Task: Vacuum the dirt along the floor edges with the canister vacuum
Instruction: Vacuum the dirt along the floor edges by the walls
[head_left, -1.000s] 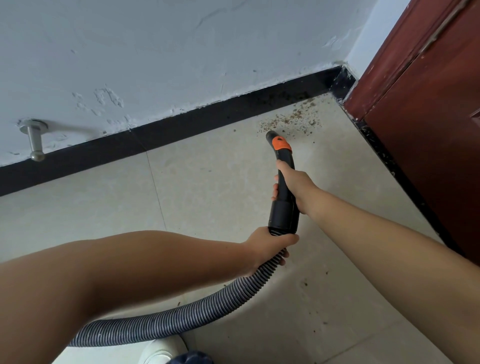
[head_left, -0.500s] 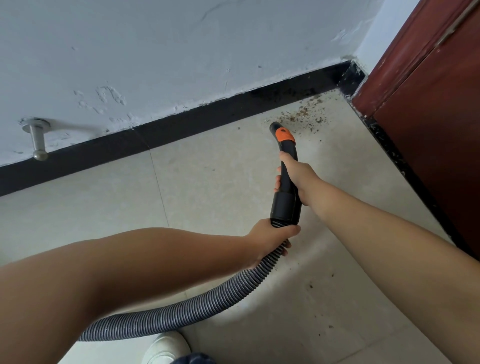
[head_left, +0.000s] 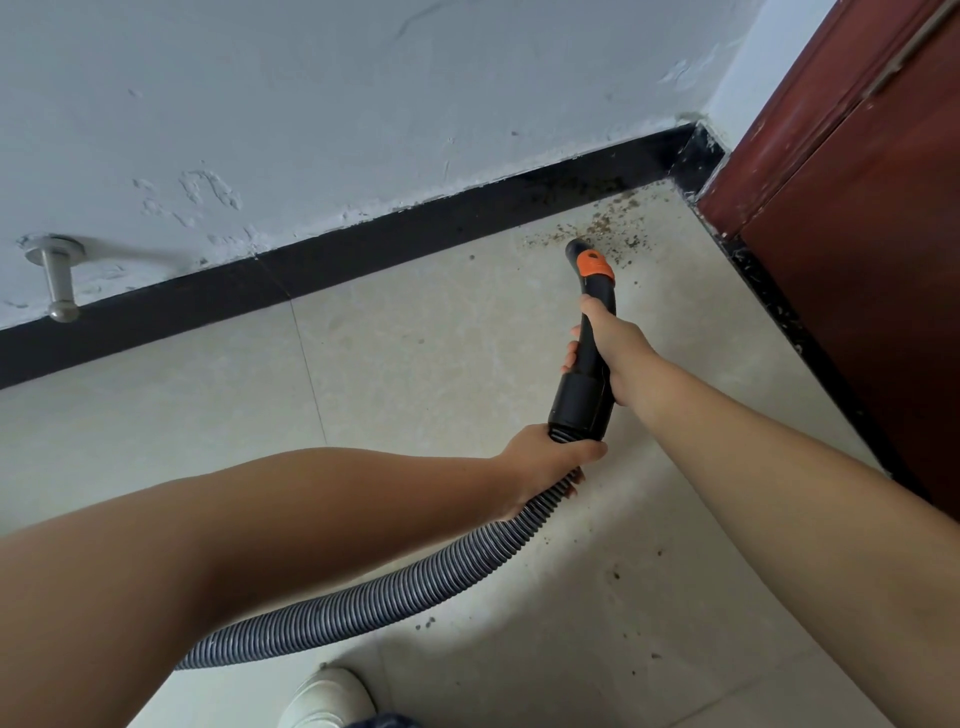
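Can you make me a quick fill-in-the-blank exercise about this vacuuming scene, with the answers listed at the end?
1. The left hand grips the ribbed grey ____.
2. The right hand holds the black nozzle, whose collar is coloured ____.
3. The dirt lies in the corner beside the dark red ____.

Answers: hose; orange; door

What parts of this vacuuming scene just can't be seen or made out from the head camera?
- Canister body: out of frame; the ribbed hose passes behind the left forearm at lower left.
- Nozzle opening: faces the floor, away from the camera.
- Right hand fingers: mostly wrapped behind the black handle.
- Left hand palm: hidden against the hose.
- White shoe: cut off by the bottom edge.
- Dirt in the corner: too small to identify.
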